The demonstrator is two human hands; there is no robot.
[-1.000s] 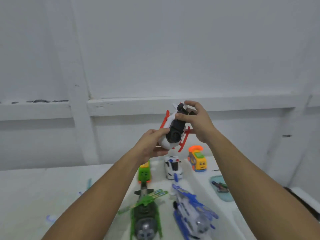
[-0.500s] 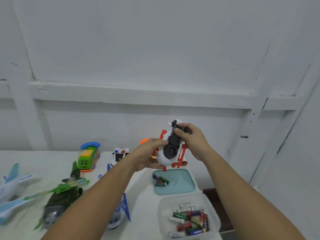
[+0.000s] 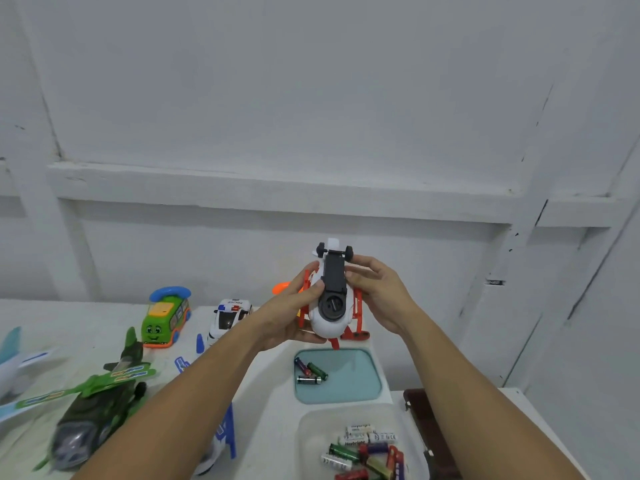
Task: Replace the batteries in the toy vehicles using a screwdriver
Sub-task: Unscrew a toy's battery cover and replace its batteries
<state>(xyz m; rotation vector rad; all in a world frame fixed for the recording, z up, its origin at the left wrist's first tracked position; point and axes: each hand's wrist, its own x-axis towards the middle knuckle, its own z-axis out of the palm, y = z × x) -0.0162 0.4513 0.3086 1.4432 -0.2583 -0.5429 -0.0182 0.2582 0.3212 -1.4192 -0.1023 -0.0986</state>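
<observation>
toy heli (image 3: 332, 299) less tilted vs b4

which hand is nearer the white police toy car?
Left. The left hand grips the white-and-red toy helicopter on the side facing the white police toy car; the right hand holds the helicopter's opposite side, farther from the car.

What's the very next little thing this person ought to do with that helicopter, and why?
Probably hold the white toy helicopter in the left hand alone and free the right hand to fetch a screwdriver. The toy is belly-up, its black battery cover looks closed, and neither hand holds a tool. I cannot spot a screwdriver in view.
</observation>
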